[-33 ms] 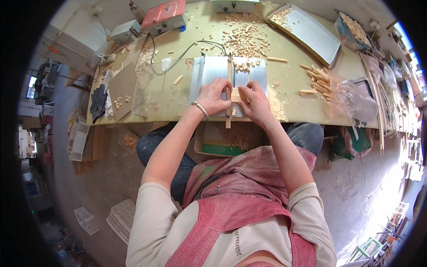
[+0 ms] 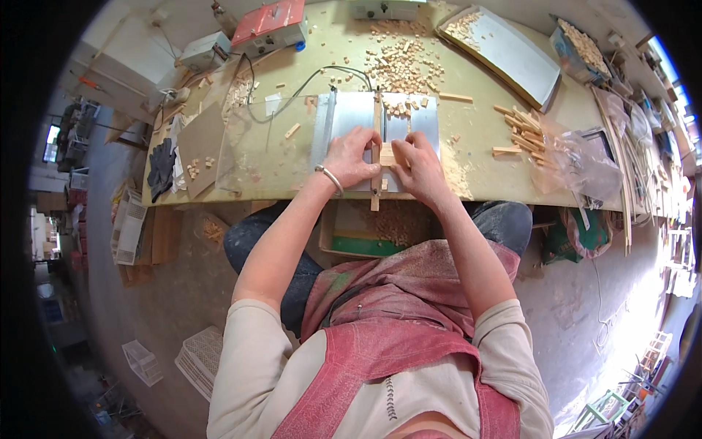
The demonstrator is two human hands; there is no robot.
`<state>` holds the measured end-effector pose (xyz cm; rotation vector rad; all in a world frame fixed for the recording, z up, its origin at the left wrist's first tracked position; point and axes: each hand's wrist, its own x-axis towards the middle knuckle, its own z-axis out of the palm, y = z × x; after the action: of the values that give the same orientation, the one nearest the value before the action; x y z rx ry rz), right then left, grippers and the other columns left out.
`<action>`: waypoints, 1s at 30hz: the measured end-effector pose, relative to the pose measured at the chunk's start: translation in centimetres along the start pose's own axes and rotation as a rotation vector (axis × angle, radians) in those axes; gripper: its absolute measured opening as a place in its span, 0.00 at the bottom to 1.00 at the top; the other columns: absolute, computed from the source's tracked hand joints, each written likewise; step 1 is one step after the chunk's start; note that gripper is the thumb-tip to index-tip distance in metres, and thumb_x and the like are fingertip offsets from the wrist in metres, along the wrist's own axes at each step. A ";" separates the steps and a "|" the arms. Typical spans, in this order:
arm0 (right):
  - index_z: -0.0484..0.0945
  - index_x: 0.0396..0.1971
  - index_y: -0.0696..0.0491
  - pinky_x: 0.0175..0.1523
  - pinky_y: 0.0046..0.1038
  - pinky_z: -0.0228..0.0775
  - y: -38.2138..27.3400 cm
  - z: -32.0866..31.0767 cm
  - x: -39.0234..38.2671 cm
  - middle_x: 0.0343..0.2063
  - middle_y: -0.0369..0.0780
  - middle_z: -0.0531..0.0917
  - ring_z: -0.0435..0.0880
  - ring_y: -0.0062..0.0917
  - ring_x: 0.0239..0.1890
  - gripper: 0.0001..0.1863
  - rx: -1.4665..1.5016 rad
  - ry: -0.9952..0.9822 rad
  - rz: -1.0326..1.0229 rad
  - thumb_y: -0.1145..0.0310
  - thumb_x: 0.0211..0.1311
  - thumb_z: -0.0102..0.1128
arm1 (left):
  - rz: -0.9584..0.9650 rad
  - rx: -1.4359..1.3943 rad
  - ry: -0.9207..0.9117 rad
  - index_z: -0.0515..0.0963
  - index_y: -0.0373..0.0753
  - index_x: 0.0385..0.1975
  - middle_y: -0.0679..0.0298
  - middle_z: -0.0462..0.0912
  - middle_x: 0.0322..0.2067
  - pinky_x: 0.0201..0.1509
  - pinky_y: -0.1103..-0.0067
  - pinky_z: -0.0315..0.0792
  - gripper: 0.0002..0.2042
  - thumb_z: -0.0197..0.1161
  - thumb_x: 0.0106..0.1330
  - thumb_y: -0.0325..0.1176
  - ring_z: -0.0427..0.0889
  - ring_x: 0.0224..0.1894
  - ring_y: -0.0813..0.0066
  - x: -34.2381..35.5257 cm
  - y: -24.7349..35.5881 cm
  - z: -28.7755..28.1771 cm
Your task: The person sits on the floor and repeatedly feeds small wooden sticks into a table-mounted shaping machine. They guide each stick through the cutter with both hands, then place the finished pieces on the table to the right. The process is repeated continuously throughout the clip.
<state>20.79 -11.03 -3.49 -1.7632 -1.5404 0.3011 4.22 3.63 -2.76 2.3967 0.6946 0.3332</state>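
Observation:
A narrow wooden strip runs front to back across a silver metal plate with a slot in it. My left hand is closed at the strip's left side, fingertips and thumb gripping it. To the right, my right hand is closed, its thumb and fingers pressed on a pale wooden block lying against the strip. A smaller wood piece is on the plate nearer to me. Several cut wood pieces rest on the plate beyond my hands. My fingers partly hide the block.
Many small wood blocks are strewn over the far bench. Wooden sticks and a clear plastic bag lie at right, a metal tray behind them. Dark gloves and a red-topped box are at left.

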 end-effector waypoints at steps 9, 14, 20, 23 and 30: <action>0.81 0.51 0.54 0.58 0.43 0.75 1.2 0.7 1.8 0.49 0.50 0.77 0.79 0.49 0.54 0.21 -0.044 0.023 0.028 0.71 0.57 0.74 | -0.032 -0.098 0.021 0.79 0.42 0.47 0.64 0.78 0.38 0.48 0.74 0.79 0.23 0.76 0.49 0.37 0.77 0.37 0.69 2.0 -0.8 -0.1; 0.80 0.59 0.54 0.63 0.41 0.74 1.7 0.5 3.4 0.54 0.50 0.77 0.79 0.48 0.58 0.26 -0.070 -0.050 0.091 0.71 0.60 0.74 | -0.047 -0.079 0.016 0.79 0.42 0.47 0.65 0.78 0.38 0.48 0.74 0.78 0.23 0.75 0.49 0.37 0.77 0.37 0.70 3.5 -1.4 -0.4; 0.80 0.60 0.55 0.65 0.41 0.73 2.5 0.7 4.6 0.55 0.49 0.77 0.79 0.46 0.59 0.26 -0.065 -0.028 0.096 0.70 0.61 0.73 | -0.055 -0.061 0.014 0.79 0.43 0.47 0.64 0.78 0.38 0.48 0.73 0.78 0.23 0.75 0.49 0.39 0.77 0.37 0.68 4.8 -1.9 -0.6; 0.80 0.59 0.56 0.64 0.41 0.74 2.7 0.7 5.0 0.54 0.49 0.77 0.79 0.47 0.59 0.26 -0.060 -0.023 0.120 0.69 0.60 0.74 | -0.058 -0.022 0.010 0.79 0.43 0.46 0.63 0.78 0.38 0.48 0.71 0.78 0.23 0.75 0.49 0.39 0.78 0.38 0.67 5.0 -1.6 -0.8; 0.82 0.55 0.54 0.60 0.42 0.75 2.0 -0.1 1.3 0.51 0.52 0.78 0.81 0.49 0.54 0.25 -0.077 -0.010 0.048 0.68 0.57 0.75 | 0.030 -0.012 -0.120 0.80 0.44 0.45 0.61 0.78 0.41 0.50 0.68 0.77 0.22 0.76 0.51 0.42 0.80 0.40 0.63 0.2 0.0 -1.3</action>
<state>22.68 -9.78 -4.40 -1.8627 -1.5371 0.2781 3.89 4.36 -1.69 2.3952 0.6008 0.2034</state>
